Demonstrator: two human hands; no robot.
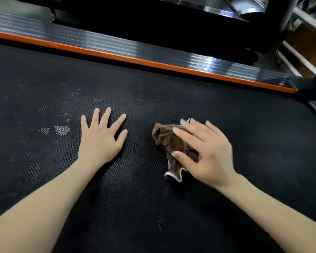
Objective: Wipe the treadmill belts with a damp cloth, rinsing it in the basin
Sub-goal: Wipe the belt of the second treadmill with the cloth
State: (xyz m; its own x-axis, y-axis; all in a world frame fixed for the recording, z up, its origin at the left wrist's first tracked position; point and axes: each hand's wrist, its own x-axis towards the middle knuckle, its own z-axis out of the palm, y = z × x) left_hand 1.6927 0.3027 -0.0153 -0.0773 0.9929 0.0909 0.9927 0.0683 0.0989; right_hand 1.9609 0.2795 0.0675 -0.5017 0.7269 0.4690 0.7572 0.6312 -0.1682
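Black belt point(44, 70) carries pale patches point(62, 129). Cloth point(169, 141) lies bunched beneath right hand point(206, 154), fingers point(185, 136) straight and spread, pressing it. Left hand point(100, 137), flat and splayed, rests left of cloth; patches lie farther left.

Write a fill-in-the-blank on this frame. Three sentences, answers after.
1. The crumpled cloth under the right hand is ____ with a pale hem.
2. The left hand lies flat on the belt and holds ____.
3. The stripe along the belt's far edge is coloured ____.

Missing words: brown; nothing; orange.
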